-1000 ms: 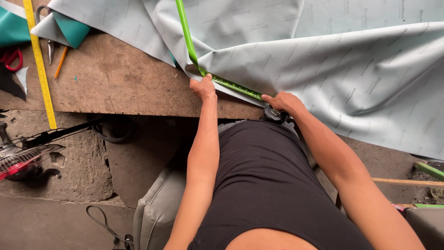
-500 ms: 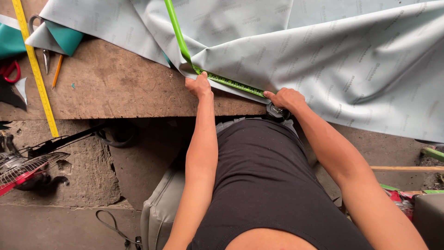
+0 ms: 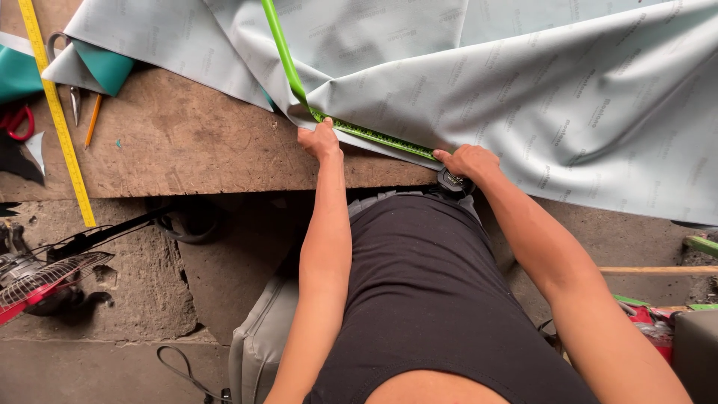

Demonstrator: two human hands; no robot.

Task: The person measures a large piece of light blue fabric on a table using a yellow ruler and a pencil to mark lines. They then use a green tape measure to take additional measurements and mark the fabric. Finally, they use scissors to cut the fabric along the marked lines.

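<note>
Torso: black-shirted person seated at the near edge of a worn wooden worktable (image 3: 187, 150), both bare arms reaching forward over it.

Left hand (image 3: 320, 141): closed down on a green measuring tape (image 3: 374, 135), fingers curled and pressing the tape flat against the folded edge of a grey sheet of lined fabric (image 3: 523, 90).

Right hand (image 3: 470, 161): closed over the tape's dark case (image 3: 453, 182) at the table's edge, thumb and fingers pinning the tape where it leaves the case; whether the case is fully clasped cannot be told, since the hand covers most of it.

Tape: drawn taut between the two hands along the fold, then running on past the left hand and up over the sheet toward the far side of the frame.

Progress: by the look of it, a length is being taken along the fold, with the tape laid and held at both ends. No mark or cut shows on the sheet along that stretch, so marking and cutting appear to be not yet done.

Left of the table: yellow ruler (image 3: 56, 112) lying lengthwise, an orange pencil (image 3: 92, 120) beside it, metal scissors (image 3: 73, 101) partly under a teal-faced corner of fabric (image 3: 105, 67).

Floor: small fan with a red grille (image 3: 41, 280) on the stone below the table.
</note>
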